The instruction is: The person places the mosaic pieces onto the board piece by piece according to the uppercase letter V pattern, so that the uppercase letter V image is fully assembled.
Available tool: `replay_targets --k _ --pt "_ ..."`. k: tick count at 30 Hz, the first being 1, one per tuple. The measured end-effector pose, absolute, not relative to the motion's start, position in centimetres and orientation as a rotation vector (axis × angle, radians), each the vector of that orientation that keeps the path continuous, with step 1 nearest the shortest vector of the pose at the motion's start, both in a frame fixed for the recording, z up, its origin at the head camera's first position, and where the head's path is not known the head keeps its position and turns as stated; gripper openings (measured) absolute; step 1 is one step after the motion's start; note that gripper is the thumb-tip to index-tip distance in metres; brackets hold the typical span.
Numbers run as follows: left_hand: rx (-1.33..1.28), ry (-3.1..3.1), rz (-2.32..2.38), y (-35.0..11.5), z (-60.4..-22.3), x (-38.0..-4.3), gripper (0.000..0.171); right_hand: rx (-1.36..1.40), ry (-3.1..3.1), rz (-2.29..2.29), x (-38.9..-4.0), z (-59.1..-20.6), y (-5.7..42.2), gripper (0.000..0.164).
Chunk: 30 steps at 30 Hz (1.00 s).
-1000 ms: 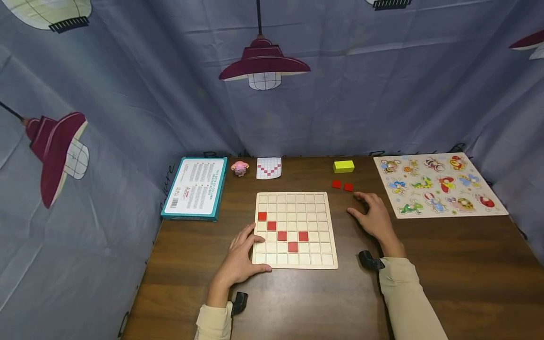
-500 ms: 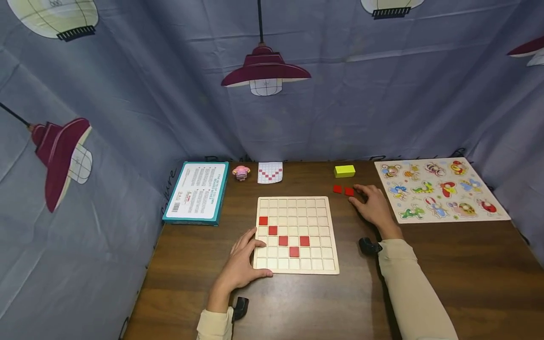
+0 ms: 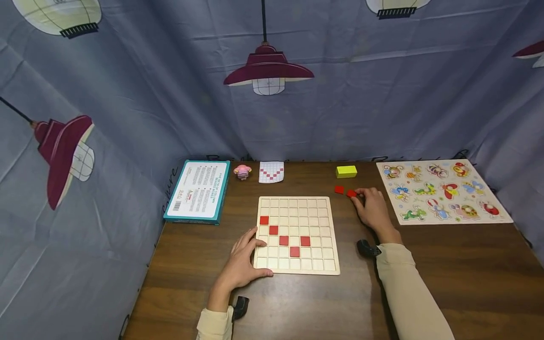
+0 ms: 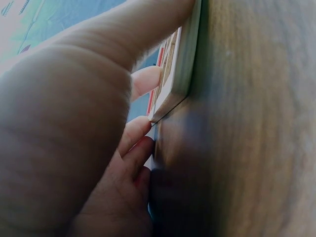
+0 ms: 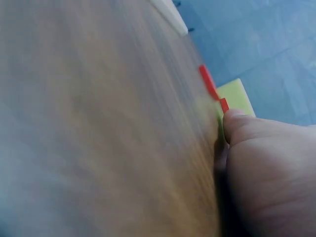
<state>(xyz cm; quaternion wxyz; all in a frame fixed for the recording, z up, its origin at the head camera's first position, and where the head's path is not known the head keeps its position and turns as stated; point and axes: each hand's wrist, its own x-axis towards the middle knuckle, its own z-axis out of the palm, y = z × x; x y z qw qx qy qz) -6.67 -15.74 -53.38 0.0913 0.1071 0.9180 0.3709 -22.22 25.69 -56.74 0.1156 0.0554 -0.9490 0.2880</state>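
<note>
A pale wooden grid board (image 3: pixel 316 212) lies flat on the table with several red square tiles (image 3: pixel 294 251) in its cells. My left hand (image 3: pixel 240 262) rests at its near left corner: the thumb lies along the near edge, one fingertip is on top, and other fingers touch the left side. At the right, my right hand (image 3: pixel 376 212) pinches a loose red tile (image 3: pixel 351 193) between thumb and index finger. In the right wrist view the thumb covers part of this tile (image 5: pixel 224 105). Another red tile (image 3: pixel 339 189) lies just left of it.
A yellow-green block (image 3: pixel 346 172) stands behind the loose tiles. At the back are a patterned card (image 3: pixel 271 172), a pink figurine (image 3: pixel 242 172) and a teal-edged box (image 3: pixel 197 191). An insect puzzle board (image 3: pixel 442 191) lies far right. A curtain (image 3: pixel 340 118) hangs behind the table.
My right hand has moved slightly away from me and left to the nearer loose red tile and now pinches it; the tile has tilted. The left hand stays at the board's corner.
</note>
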Motion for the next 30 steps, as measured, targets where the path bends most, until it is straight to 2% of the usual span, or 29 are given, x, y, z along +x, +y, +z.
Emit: replay_targets --k 6,16,30 --pt "0.297 2.729 1.109 -15.9 -53.2 -6.5 0.069 0.152 -2.705 0.959 -19.5 -56.6 23.9 0.028" --pt "0.298 2.743 1.091 -16.2 -52.9 -6.6 0.069 0.356 -2.679 1.052 -15.5 -56.0 20.6 0.024" --pt "0.285 2.712 1.109 -15.6 -52.5 -6.6 0.068 0.618 -2.781 1.033 -13.8 -55.4 17.4 0.023"
